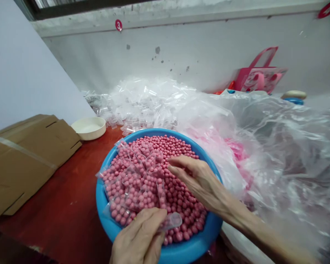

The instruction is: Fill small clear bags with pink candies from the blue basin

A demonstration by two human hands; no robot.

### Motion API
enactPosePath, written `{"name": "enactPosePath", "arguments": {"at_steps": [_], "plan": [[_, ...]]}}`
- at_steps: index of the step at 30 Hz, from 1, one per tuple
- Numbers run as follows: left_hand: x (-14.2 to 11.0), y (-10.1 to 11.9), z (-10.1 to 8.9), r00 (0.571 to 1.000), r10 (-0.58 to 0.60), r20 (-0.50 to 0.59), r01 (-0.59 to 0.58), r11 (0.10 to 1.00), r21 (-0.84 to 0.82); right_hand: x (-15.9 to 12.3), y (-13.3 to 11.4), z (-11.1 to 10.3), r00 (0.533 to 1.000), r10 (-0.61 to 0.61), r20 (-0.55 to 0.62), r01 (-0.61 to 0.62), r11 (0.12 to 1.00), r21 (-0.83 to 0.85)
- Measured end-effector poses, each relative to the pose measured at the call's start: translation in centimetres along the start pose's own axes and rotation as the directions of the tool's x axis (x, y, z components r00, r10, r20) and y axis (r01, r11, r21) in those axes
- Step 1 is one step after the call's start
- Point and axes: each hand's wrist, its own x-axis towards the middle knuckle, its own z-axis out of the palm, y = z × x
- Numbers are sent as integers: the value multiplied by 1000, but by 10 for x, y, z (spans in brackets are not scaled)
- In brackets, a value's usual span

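A blue basin full of small pink balls sits on a dark red table. Several small clear bags filled with balls lie on top of them at the left. My left hand is at the basin's near rim, fingers pinched on a small clear plastic bag that points right over the balls. My right hand reaches in from the right, fingers curled down onto the balls near the basin's middle; what they hold is hidden.
A heap of empty clear bags lies behind the basin. A large crumpled plastic sheet covers the right side. A cardboard box and a shallow white bowl stand at the left. A pink gift bag leans by the wall.
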Motion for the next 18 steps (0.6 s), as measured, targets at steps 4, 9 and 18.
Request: {"name": "enactPosePath", "arguments": {"at_steps": [4, 9, 18], "plan": [[2, 6, 2, 996, -80, 39, 84, 989, -119, -44, -23, -6, 921, 126, 370, -292, 852, 435], [22, 10, -9, 999, -48, 4, 49, 995, -90, -49, -24, -6, 977, 125, 175, -200, 823, 531], [83, 5, -18, 906, 146, 396, -305, 876, 373, -11, 7, -12, 950, -58, 307, 308, 336, -890]]}}
